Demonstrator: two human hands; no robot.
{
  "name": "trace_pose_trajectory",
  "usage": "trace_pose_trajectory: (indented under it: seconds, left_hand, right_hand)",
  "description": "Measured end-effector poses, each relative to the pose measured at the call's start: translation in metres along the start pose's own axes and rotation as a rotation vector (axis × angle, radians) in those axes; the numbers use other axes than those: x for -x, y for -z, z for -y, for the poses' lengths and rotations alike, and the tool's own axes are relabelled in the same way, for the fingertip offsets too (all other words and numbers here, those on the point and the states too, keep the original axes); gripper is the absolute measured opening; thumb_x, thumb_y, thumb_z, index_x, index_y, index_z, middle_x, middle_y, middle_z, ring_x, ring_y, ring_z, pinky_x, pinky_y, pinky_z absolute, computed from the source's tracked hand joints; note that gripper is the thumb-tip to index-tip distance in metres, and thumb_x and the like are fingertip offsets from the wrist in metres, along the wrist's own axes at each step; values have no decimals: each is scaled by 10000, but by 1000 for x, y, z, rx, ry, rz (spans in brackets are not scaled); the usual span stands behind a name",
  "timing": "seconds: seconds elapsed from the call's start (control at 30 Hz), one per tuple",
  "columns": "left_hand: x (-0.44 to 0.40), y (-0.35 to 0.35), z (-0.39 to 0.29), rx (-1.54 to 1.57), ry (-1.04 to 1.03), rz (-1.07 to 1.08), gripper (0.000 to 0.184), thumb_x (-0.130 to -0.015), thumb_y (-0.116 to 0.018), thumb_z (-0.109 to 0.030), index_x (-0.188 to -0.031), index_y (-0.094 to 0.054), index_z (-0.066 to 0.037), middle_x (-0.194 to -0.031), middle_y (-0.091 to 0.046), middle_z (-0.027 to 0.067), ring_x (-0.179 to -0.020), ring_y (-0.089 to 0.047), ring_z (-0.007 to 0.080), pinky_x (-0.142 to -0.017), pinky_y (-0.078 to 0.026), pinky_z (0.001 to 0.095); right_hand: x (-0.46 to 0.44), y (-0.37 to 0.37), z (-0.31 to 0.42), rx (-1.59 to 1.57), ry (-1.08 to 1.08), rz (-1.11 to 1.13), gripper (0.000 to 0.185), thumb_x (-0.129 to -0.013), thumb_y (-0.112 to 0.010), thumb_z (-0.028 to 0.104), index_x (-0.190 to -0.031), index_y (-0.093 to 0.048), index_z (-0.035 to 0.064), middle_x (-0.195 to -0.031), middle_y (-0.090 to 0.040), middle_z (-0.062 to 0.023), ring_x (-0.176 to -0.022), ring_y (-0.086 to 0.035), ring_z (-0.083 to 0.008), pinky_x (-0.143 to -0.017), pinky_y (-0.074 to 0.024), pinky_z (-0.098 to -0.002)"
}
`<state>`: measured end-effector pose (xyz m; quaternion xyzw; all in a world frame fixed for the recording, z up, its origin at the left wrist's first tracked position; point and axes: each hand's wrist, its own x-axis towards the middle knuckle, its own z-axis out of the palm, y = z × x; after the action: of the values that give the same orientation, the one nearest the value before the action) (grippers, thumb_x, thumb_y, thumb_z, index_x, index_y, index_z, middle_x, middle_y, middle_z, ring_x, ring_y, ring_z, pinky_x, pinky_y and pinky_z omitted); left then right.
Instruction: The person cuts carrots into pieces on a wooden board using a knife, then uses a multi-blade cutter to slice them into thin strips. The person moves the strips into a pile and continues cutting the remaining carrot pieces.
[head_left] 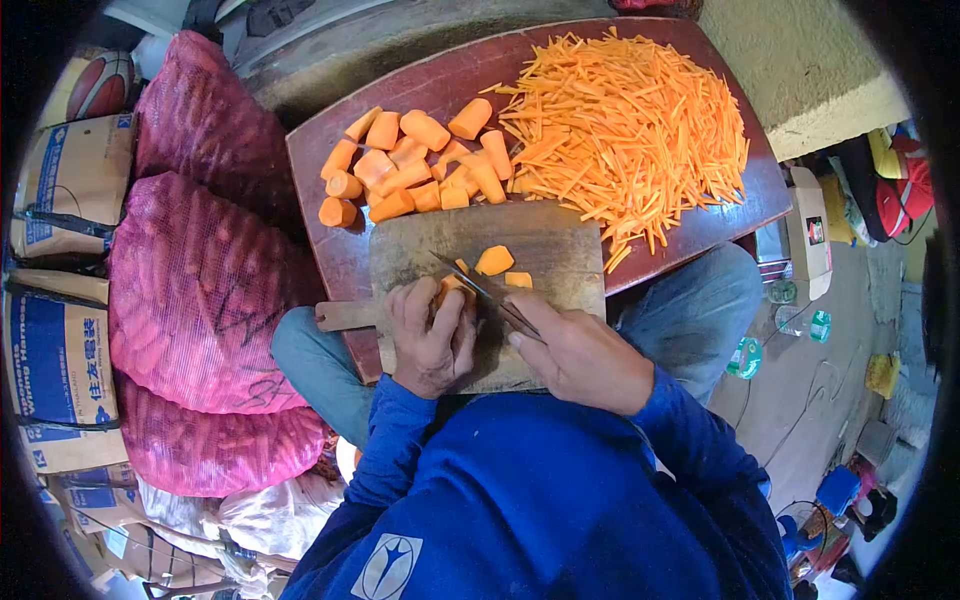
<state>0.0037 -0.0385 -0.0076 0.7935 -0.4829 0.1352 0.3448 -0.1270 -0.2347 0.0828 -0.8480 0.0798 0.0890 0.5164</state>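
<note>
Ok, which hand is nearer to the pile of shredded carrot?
The right. The right hand, gripping the knife, is below the shredded carrot in the picture; the left hand, holding a carrot piece on the cutting board, is farther off, down and left.

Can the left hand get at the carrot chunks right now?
Likely yes: the chunks lie just past the board, path open left of the knife. But the left hand is on a piece, so it must let go first.

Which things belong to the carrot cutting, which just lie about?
In use:
- grey metal knife
- brown wooden cutting board
- chunky orange carrots
- thin orange shreds
- red wooden table

Lying about:
- pink mesh sacks
- blue-printed cardboard boxes
- round brown basketball
</note>
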Motion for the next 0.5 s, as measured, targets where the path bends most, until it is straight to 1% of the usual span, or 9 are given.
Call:
trace_pose_trajectory:
  seconds: [0.13, 0.2, 0.23, 0.27, 0.3, 0.4, 0.47, 0.5]
  left_hand:
    - [1, 4, 1, -13, -23, 18, 447, -749, -813, -136, -1171, -692, -54, -1253, -564, 192, -1112, -567, 404, -961, -438, 556]
    - [1, 4, 3, -13, -44, 22, 459, -747, -812, -153, -1180, -692, -56, -1253, -564, 195, -1118, -565, 405, -970, -433, 565]
    - [3, 2, 6, -51, -61, 27, 492, -747, -786, -200, -1201, -689, -36, -1260, -572, 217, -1112, -569, 425, -966, -436, 564]
    - [5, 2, 7, -92, -77, 33, 534, -747, -759, -247, -1223, -686, -16, -1267, -579, 239, -1105, -573, 445, -963, -440, 563]
    - [5, 3, 7, -95, -76, 32, 534, -747, -759, -247, -1223, -686, -16, -1267, -579, 239, -1105, -573, 445, -963, -440, 563]
    - [4, 7, 6, -63, -67, 66, 573, -727, -762, -265, -1246, -690, -34, -1280, -576, 244, -1130, -568, 451, -984, -429, 563]
    - [1, 8, 3, -47, -55, 59, 468, -741, -800, -195, -1182, -712, -63, -1270, -569, 210, -1132, -564, 400, -980, -424, 561]
    - [1, 7, 3, -44, -51, 59, 468, -741, -800, -195, -1182, -712, -63, -1270, -569, 210, -1132, -564, 400, -980, -424, 561]
  right_hand:
    - [21, 17, 16, 14, 5, 3, 301, -1039, -613, 185, -1241, -486, 2, -816, -670, -321, -815, -671, -551, -687, -521, -623]
    - [28, 23, 22, 6, 40, 9, 344, -1030, -625, 175, -1290, -488, -3, -859, -682, -322, -838, -682, -543, -695, -535, -613]
    - [32, 24, 23, 7, 40, 8, 344, -1030, -625, 175, -1290, -488, -3, -859, -682, -322, -838, -682, -543, -695, -535, -613]
    - [34, 25, 23, 17, 28, 15, 380, -1024, -634, 163, -1342, -497, 5, -924, -690, -309, -875, -691, -528, -729, -550, -581]
    - [36, 26, 24, 26, 18, 23, 422, -1018, -642, 151, -1393, -505, 13, -988, -698, -297, -913, -700, -513, -763, -565, -550]
    - [39, 27, 29, 33, -1, 26, 427, -1017, -644, 147, -1396, -503, 12, -983, -703, -298, -917, -701, -516, -769, -570, -546]
    - [37, 27, 31, 30, -37, 54, 427, -1019, -640, 148, -1399, -501, 10, -984, -703, -301, -917, -702, -515, -769, -569, -549]
    - [36, 27, 31, 25, -70, 82, 427, -1022, -635, 148, -1401, -498, 9, -984, -704, -303, -918, -702, -515, -769, -568, -552]
